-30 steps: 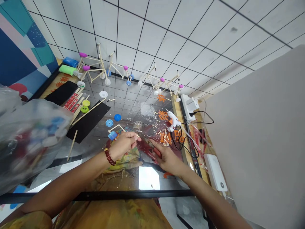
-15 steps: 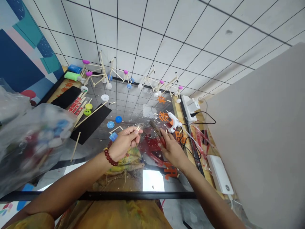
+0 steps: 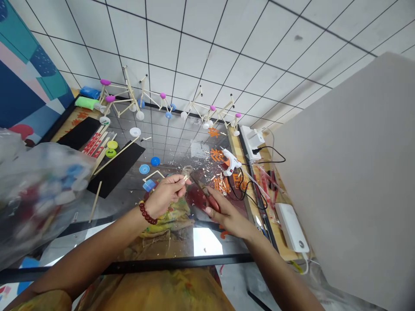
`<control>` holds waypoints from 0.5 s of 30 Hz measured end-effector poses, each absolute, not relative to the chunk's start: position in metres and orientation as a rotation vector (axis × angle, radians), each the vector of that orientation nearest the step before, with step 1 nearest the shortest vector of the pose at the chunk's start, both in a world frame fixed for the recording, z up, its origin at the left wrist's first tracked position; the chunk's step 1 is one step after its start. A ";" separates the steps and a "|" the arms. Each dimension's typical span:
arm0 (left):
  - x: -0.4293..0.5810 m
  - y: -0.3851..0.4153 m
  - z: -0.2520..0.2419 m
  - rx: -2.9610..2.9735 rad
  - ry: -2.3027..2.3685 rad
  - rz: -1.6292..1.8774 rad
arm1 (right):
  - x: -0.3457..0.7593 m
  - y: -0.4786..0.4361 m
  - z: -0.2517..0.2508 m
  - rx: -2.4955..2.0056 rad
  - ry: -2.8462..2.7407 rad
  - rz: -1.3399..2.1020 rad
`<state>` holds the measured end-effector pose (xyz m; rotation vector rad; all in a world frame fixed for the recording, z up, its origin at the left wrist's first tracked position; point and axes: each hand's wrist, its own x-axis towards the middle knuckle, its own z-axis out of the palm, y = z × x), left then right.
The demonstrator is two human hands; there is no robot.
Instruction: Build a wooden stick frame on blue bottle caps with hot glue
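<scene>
My left hand [image 3: 168,192], with a red bead bracelet on the wrist, pinches a short piece of pale wood [image 3: 186,177] between thumb and fingers. My right hand [image 3: 222,211] is wrapped round the red handles of some pliers [image 3: 204,188], whose dark jaws point toward the left fingertips. The jaws lie close to the wood; whether they touch it is unclear. Left of the left hand are a bent stick piece [image 3: 154,174] with a light-blue cap [image 3: 149,185] and two round blue caps [image 3: 155,161]. Wood chips [image 3: 207,166] lie scattered beyond the hands.
Stick figures with caps [image 3: 129,93] line the back edge. A white glue gun [image 3: 231,162] with a black cable and a power strip [image 3: 251,140] are at right. At left are a bag of caps [image 3: 61,181], black sheets [image 3: 121,168] and sticks [image 3: 97,142].
The view has shifted slightly to the right. The pliers in my right hand have come nearer to my left fingertips, and their red handles now show more.
</scene>
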<state>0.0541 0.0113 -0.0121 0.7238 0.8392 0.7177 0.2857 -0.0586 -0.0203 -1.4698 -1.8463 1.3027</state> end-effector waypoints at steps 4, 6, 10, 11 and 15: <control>0.053 0.011 -0.011 0.785 0.852 0.701 | 0.284 -0.057 -0.013 -1.372 -1.807 1.501; 0.052 0.012 -0.011 0.811 0.858 0.684 | 0.283 -0.056 -0.010 -1.353 -1.828 1.541; 0.049 0.012 -0.011 0.823 0.880 0.625 | 0.283 -0.054 -0.004 -1.331 -1.875 1.536; 0.048 0.013 -0.010 0.818 0.885 0.611 | 0.283 -0.053 -0.003 -1.322 -1.878 1.544; 0.045 0.015 -0.007 0.755 0.900 0.547 | 0.286 -0.054 -0.003 -1.276 -1.851 1.616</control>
